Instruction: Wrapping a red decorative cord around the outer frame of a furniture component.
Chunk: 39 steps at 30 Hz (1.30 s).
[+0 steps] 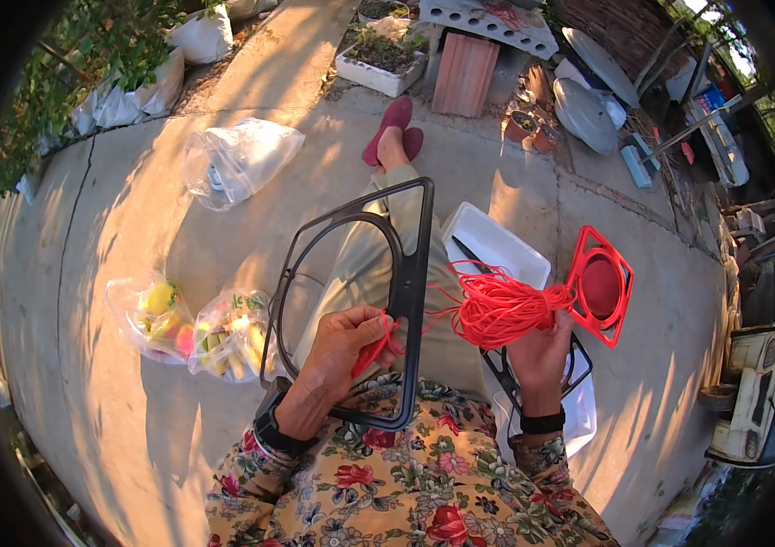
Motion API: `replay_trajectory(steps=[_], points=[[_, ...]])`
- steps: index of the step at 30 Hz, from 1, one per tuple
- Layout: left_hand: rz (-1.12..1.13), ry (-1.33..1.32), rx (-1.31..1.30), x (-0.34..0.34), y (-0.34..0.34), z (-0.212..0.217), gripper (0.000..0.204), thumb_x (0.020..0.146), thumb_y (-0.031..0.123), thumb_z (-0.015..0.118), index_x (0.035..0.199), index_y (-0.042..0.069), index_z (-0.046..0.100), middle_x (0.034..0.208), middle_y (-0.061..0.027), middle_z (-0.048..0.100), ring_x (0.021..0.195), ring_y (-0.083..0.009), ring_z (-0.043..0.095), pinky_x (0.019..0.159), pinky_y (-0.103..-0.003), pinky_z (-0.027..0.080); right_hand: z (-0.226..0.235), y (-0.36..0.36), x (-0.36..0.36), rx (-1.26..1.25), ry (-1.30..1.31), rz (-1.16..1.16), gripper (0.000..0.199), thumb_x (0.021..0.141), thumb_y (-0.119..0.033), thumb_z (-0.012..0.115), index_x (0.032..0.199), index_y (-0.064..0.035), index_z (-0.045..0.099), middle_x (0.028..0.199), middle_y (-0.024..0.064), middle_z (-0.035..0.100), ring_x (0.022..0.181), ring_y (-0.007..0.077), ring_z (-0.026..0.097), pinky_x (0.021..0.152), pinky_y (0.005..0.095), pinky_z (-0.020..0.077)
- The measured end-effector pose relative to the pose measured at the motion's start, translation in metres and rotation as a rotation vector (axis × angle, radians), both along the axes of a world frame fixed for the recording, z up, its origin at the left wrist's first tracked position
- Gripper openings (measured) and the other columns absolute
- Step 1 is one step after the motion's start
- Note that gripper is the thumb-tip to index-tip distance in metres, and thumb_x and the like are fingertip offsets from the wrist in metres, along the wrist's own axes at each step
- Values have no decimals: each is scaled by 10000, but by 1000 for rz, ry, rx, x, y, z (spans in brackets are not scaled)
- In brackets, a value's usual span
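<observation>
A black plastic frame with a large round opening stands tilted over my lap. My left hand is closed at its right bar, pinching red cord there. My right hand grips a thick looped bundle of the same red cord, and a slack strand runs between the two hands. Just right of the bundle is a red square frame with a dark red round piece in its middle. Partly hidden below my right hand, another black frame lies over a white container.
A white tub holding a dark, thin item sits beyond the cord. Two clear bags of fruit rest on the concrete at left, with a crumpled clear bag farther off. A planter box and a reddish slab stand ahead.
</observation>
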<state>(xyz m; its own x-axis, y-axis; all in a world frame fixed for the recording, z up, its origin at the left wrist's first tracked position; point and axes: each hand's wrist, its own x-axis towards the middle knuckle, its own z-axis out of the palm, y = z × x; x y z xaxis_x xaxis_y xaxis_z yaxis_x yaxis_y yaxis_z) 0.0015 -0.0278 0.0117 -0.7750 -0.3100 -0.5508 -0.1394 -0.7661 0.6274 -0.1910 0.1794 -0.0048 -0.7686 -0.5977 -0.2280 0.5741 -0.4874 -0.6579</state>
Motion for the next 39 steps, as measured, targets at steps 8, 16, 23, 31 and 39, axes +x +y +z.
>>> replay_trajectory(steps=[8, 16, 23, 31, 39], points=[[-47, -26, 26, 1, -1, 9, 164, 921, 128, 601, 974, -24, 638, 700, -77, 646, 560, -125, 603, 481, -207, 454, 7, -3, -20, -458, -352, 45, 443, 987, -452, 412, 1005, -16, 485, 771, 35, 470, 687, 151, 472, 599, 315, 458], [69, -82, 64, -11, -2, 12, 182, 928, 126, 590, 1059, 1, 606, 627, -71, 611, 467, -113, 544, 406, -220, 408, 27, 71, 31, 20, -254, 444, 359, 946, -379, 443, 951, -22, 470, 627, 37, 488, 507, 146, 458, 442, 287, 431], [2, -82, 162, -9, -1, 12, 132, 922, 135, 597, 919, 3, 607, 611, -84, 606, 455, -128, 538, 397, -234, 404, 15, 58, 35, 623, -315, 462, 244, 865, -191, 625, 1021, -10, 578, 832, 52, 635, 676, 142, 632, 614, 238, 547], [16, -17, 134, -1, 5, 10, 78, 889, 83, 616, 868, 9, 605, 647, -97, 631, 515, -141, 607, 434, -232, 465, 9, 57, 32, 670, -262, 530, 279, 869, -230, 638, 1058, -30, 592, 844, 39, 646, 656, 115, 618, 583, 241, 533], [-33, -36, 115, 4, 13, 15, 116, 916, 105, 592, 901, -6, 625, 675, -84, 638, 528, -129, 609, 451, -223, 470, 7, 52, 29, 840, -52, 629, 287, 871, -224, 648, 1060, -18, 585, 876, 49, 650, 762, 124, 631, 619, 236, 527]])
